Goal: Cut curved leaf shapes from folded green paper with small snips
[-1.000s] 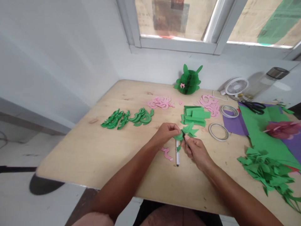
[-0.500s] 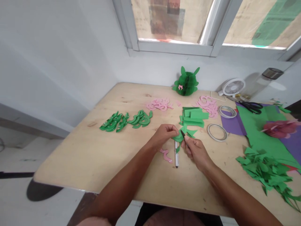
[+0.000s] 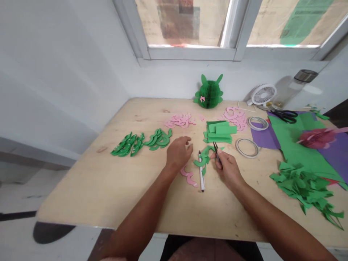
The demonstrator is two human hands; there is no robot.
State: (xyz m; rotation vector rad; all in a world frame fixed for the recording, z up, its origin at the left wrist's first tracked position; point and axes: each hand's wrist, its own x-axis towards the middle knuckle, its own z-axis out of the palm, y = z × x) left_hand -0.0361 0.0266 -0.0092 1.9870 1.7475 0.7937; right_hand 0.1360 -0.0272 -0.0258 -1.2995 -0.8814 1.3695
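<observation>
My left hand is empty, its fingers apart, above the table to the left of some green cut paper pieces. My right hand holds small dark scissors, their tips pointing up and away from me. The green pieces lie partly over a white marker between my hands. A wavy pink paper piece rests just left of the marker. Behind my hands sits a stack of folded green paper strips.
Green curved cutouts lie at left, pink cutouts behind. Tape rolls, black scissors, green scraps and a pink paper flower are at right. A green honeycomb figure, fan and bottle stand by the wall.
My left hand has let go of the green paper and moved left, fingers opening. The green paper now lies over the marker. The view has shifted slightly to the right.
</observation>
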